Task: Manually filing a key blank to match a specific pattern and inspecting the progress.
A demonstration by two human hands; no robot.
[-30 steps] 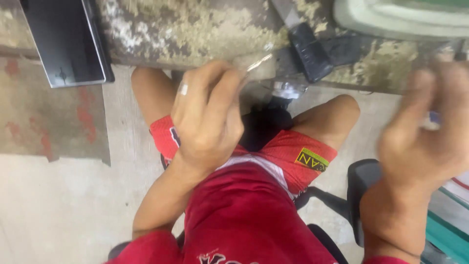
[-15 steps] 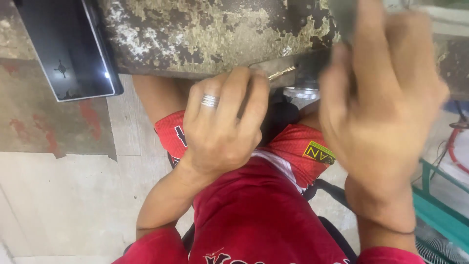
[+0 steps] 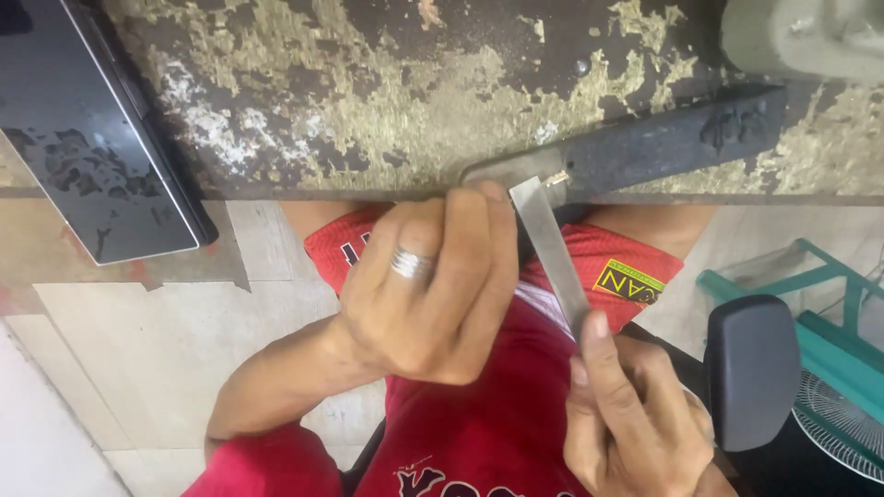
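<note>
The flat metal file (image 3: 551, 253) runs slantwise from the edge of the counter (image 3: 368, 110) down toward my lap, its upper end touching a small shiny piece (image 3: 554, 178) that sits at the counter's rim, just where a dark metal bar (image 3: 663, 143) ends. My right hand (image 3: 635, 414) holds the lower end of the file, the fingers curled around it and the forefinger laid straight along the blade. My left hand (image 3: 433, 285) is closed at the counter's edge beside the file's upper end, its fingers pressed together and bent over whatever they grip; I cannot tell what lies under them, only that a grey metal edge shows just above the fingertips. A silver ring (image 3: 411, 264) sits on one finger of that hand. The counter is dark and badly worn, with pale patches flaking across it. On its left side a black flat device with a glossy face (image 3: 92, 138) lies at an angle, partly over the edge. Below, I see my red shorts (image 3: 479, 433) and the pale tiled floor (image 3: 138, 368). To my right are a black chair armrest (image 3: 750, 368), a teal frame (image 3: 810, 294) and part of a white fan (image 3: 843, 423).
</note>
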